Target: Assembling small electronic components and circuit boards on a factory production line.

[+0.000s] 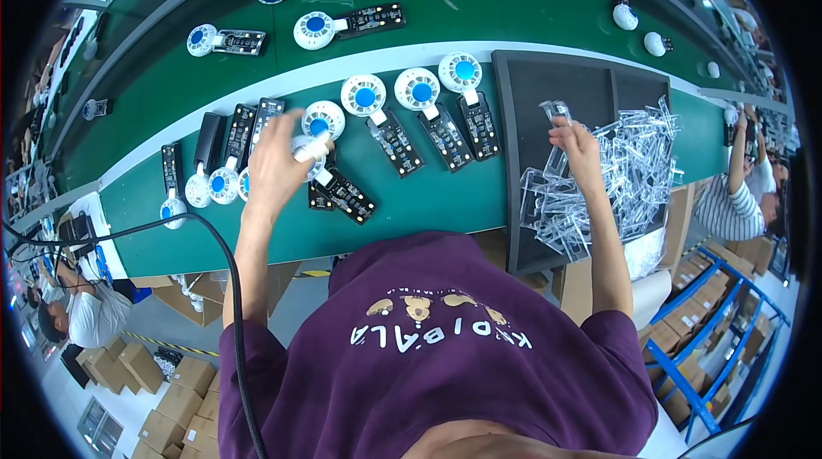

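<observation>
In the head view, the left hand (272, 163) is at the white round head of a unit (342, 192), whose dark circuit board slants toward the worker over the green table (437, 202). Blur hides the fingertips there — I cannot tell whether they pinch it or only touch it. The right hand (578, 152) pinches a clear plastic piece (556, 110) between thumb and fingers, raised over the dark tray (556, 74) beside a heap of similar clear pieces (638, 155). Between the hands, three more units (419, 89) lie with blue-centred heads away from the worker and boards nearer. Other units (224, 185) lie left of the left hand — heads nearer the worker. Beyond a pale strip (265, 80), further units (314, 30) lie spread out.
</observation>
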Demonstrator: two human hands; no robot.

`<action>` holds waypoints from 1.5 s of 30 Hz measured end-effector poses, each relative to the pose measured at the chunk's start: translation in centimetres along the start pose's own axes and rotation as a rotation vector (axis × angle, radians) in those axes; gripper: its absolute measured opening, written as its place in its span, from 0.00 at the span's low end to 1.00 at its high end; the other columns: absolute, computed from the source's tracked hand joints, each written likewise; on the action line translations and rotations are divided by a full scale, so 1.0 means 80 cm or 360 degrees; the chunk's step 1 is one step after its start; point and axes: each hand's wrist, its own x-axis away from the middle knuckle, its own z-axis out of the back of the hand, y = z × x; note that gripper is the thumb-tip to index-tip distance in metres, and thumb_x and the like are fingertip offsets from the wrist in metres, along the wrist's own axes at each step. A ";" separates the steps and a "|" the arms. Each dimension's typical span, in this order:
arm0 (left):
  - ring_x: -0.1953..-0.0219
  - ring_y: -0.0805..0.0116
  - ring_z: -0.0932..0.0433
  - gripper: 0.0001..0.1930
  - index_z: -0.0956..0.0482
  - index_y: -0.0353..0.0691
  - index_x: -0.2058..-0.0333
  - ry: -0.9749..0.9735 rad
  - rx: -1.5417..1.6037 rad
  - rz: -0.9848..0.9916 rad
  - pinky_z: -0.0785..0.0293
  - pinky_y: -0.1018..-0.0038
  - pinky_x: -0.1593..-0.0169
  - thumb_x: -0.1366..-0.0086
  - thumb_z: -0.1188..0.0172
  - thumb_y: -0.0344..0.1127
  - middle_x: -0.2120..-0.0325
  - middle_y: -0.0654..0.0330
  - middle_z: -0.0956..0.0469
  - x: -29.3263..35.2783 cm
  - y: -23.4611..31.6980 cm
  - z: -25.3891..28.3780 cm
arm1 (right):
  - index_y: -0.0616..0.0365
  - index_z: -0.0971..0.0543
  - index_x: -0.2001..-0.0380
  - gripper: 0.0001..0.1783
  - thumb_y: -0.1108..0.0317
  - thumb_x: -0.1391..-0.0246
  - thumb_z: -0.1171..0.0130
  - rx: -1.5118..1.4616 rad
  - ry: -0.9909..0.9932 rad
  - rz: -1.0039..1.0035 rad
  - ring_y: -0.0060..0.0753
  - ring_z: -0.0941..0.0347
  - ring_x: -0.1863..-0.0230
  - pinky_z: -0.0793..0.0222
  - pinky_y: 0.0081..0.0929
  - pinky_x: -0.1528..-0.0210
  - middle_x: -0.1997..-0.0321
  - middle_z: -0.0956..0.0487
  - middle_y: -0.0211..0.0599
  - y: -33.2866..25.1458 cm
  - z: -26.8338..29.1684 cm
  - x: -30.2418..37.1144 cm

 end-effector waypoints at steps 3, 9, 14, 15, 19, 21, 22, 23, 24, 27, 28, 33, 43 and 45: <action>0.66 0.60 0.25 0.29 0.33 0.36 0.52 0.0415 0.0511 0.0398 0.31 0.67 0.65 0.48 0.38 0.47 0.69 0.53 0.27 -0.051 -0.019 -0.016 | 0.63 0.33 0.48 0.21 0.63 0.40 0.58 -0.1127 0.0101 -0.0395 0.22 0.29 0.74 0.33 0.22 0.70 0.72 0.24 0.32 -0.034 0.007 -0.008; 0.78 0.64 0.24 0.31 0.33 0.33 0.56 -0.0107 0.1043 0.1314 0.26 0.74 0.66 0.49 0.39 0.54 0.74 0.53 0.26 -0.193 -0.055 -0.050 | 0.63 0.33 0.47 0.22 0.61 0.40 0.59 -0.1689 -0.0365 -0.0363 0.21 0.34 0.73 0.35 0.19 0.68 0.71 0.27 0.30 -0.106 -0.026 -0.044; 0.68 0.67 0.25 0.30 0.35 0.36 0.56 0.0380 0.1810 0.1082 0.25 0.74 0.64 0.48 0.38 0.52 0.67 0.55 0.27 -0.206 -0.057 -0.064 | 0.62 0.33 0.47 0.25 0.59 0.45 0.49 -0.1270 -0.0499 -0.0227 0.21 0.35 0.68 0.36 0.20 0.65 0.66 0.29 0.33 -0.164 -0.057 -0.080; 0.65 0.66 0.25 0.30 0.36 0.36 0.54 0.0598 0.1832 0.0987 0.25 0.72 0.63 0.48 0.38 0.52 0.64 0.54 0.29 -0.200 -0.045 -0.068 | 0.62 0.33 0.47 0.26 0.59 0.46 0.46 -0.0962 -0.0476 -0.0178 0.21 0.35 0.67 0.36 0.22 0.64 0.64 0.29 0.34 -0.173 -0.064 -0.088; 0.60 0.68 0.27 0.29 0.36 0.37 0.55 0.0815 0.1952 0.0782 0.25 0.72 0.64 0.49 0.36 0.47 0.62 0.56 0.29 -0.192 0.008 -0.040 | 0.60 0.32 0.48 0.30 0.66 0.56 0.38 -0.0080 0.0227 0.1020 0.34 0.35 0.62 0.36 0.29 0.60 0.57 0.33 0.41 -0.229 -0.106 -0.124; 0.60 0.70 0.28 0.28 0.35 0.38 0.55 0.0830 0.1997 0.0731 0.26 0.73 0.65 0.50 0.34 0.45 0.63 0.57 0.29 -0.189 0.027 -0.022 | 0.60 0.32 0.49 0.30 0.66 0.57 0.37 0.0054 0.0275 0.1120 0.37 0.36 0.61 0.37 0.30 0.60 0.58 0.34 0.42 -0.255 -0.123 -0.139; 0.60 0.70 0.28 0.28 0.35 0.37 0.55 0.0730 0.2036 0.0722 0.26 0.73 0.65 0.50 0.34 0.44 0.63 0.57 0.29 -0.187 0.036 -0.015 | 0.61 0.32 0.49 0.31 0.65 0.59 0.36 0.0184 0.0328 0.1225 0.40 0.37 0.60 0.37 0.32 0.60 0.59 0.34 0.42 -0.265 -0.128 -0.142; 0.61 0.70 0.27 0.28 0.35 0.37 0.55 0.0628 0.2074 0.0711 0.26 0.73 0.65 0.50 0.34 0.44 0.63 0.57 0.29 -0.186 0.043 -0.009 | 0.61 0.32 0.49 0.31 0.65 0.59 0.36 0.0188 0.0325 0.1230 0.40 0.37 0.60 0.37 0.32 0.60 0.59 0.34 0.42 -0.271 -0.132 -0.142; 0.62 0.69 0.27 0.28 0.35 0.37 0.55 0.0523 0.2111 0.0697 0.26 0.73 0.65 0.51 0.34 0.44 0.64 0.57 0.29 -0.185 0.048 -0.004 | 0.60 0.32 0.49 0.31 0.66 0.59 0.36 0.0198 0.0373 0.1217 0.41 0.37 0.60 0.37 0.33 0.59 0.60 0.34 0.42 -0.275 -0.134 -0.142; 0.63 0.69 0.26 0.28 0.35 0.37 0.56 0.0436 0.2097 0.0681 0.26 0.72 0.65 0.51 0.34 0.44 0.64 0.57 0.29 -0.180 0.060 0.003 | 0.60 0.32 0.49 0.31 0.66 0.59 0.36 0.0219 0.0463 0.1194 0.42 0.38 0.59 0.37 0.34 0.59 0.61 0.34 0.41 -0.278 -0.138 -0.137; 0.63 0.69 0.26 0.28 0.35 0.37 0.56 0.0389 0.2087 0.0671 0.25 0.72 0.65 0.51 0.34 0.44 0.63 0.56 0.29 -0.179 0.062 0.004 | 0.59 0.32 0.48 0.31 0.66 0.58 0.37 0.0242 0.0454 0.1146 0.43 0.38 0.59 0.37 0.34 0.58 0.60 0.34 0.41 -0.276 -0.139 -0.134; 0.65 0.67 0.25 0.29 0.36 0.36 0.54 0.0390 0.2047 0.0667 0.25 0.71 0.66 0.51 0.34 0.44 0.63 0.55 0.29 -0.173 0.077 0.009 | 0.56 0.36 0.45 0.32 0.67 0.56 0.39 0.0471 0.0631 0.1118 0.44 0.38 0.57 0.38 0.34 0.56 0.58 0.34 0.42 -0.262 -0.139 -0.121; 0.57 0.67 0.27 0.29 0.40 0.32 0.50 0.0005 0.3161 0.0134 0.31 0.71 0.53 0.44 0.39 0.42 0.57 0.53 0.29 -0.148 0.100 -0.038 | 0.51 0.42 0.41 0.36 0.66 0.53 0.40 -0.0073 0.0331 0.1009 0.44 0.37 0.55 0.38 0.33 0.53 0.56 0.33 0.45 -0.250 -0.097 -0.103; 0.57 0.67 0.27 0.28 0.39 0.31 0.50 -0.0229 0.3377 0.0221 0.32 0.71 0.51 0.43 0.40 0.41 0.56 0.53 0.29 -0.142 0.110 -0.046 | 0.51 0.41 0.41 0.34 0.66 0.52 0.42 0.0093 0.0272 0.0952 0.43 0.37 0.55 0.37 0.33 0.54 0.56 0.33 0.45 -0.255 -0.096 -0.089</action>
